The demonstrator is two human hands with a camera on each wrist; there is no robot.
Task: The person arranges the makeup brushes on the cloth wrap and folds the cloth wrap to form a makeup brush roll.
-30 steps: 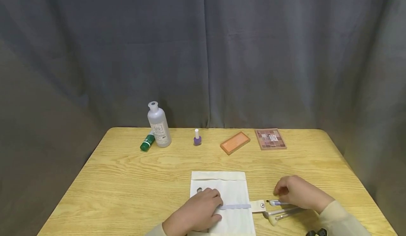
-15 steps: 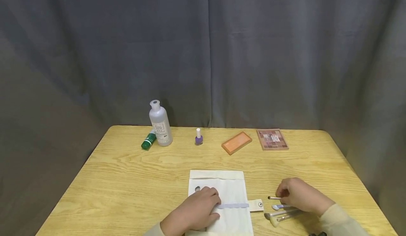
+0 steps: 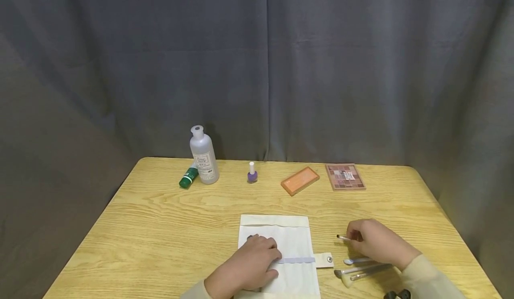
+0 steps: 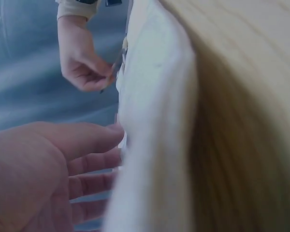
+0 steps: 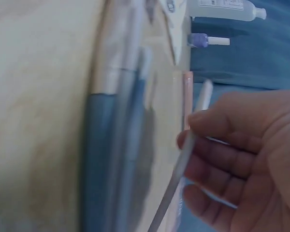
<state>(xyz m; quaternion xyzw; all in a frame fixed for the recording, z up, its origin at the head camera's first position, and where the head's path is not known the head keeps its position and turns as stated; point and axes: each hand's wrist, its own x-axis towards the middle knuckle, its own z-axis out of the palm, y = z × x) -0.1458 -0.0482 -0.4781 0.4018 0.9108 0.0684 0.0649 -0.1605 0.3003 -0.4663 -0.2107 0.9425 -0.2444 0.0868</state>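
Note:
A white cloth brush roll (image 3: pixel 295 241) lies spread at the table's near side, crossed by a lilac elastic band (image 3: pixel 297 260). My left hand (image 3: pixel 254 263) rests on its left part, fingers extended in the left wrist view. Just above these fingers, a small dark bit shows on the cloth; what it belongs to is hidden. To the right of the roll, my right hand (image 3: pixel 381 241) pinches a thin makeup brush (image 5: pixel 174 179) between thumb and fingers, its small dark tip pointing left. Beneath that hand lie several other makeup brushes (image 3: pixel 357 270), one with a lilac head.
At the back stand a clear bottle (image 3: pixel 204 160) and a purple nail polish bottle (image 3: pixel 252 174). A green tube (image 3: pixel 188 177), an orange case (image 3: pixel 300 181) and an eyeshadow palette (image 3: pixel 346 176) lie there too. A black object (image 3: pixel 397 294) sits at the bottom right edge.
My right hand has lifted the thin brush off the group of brushes and moved it slightly away from me. The left hand stays on the roll.

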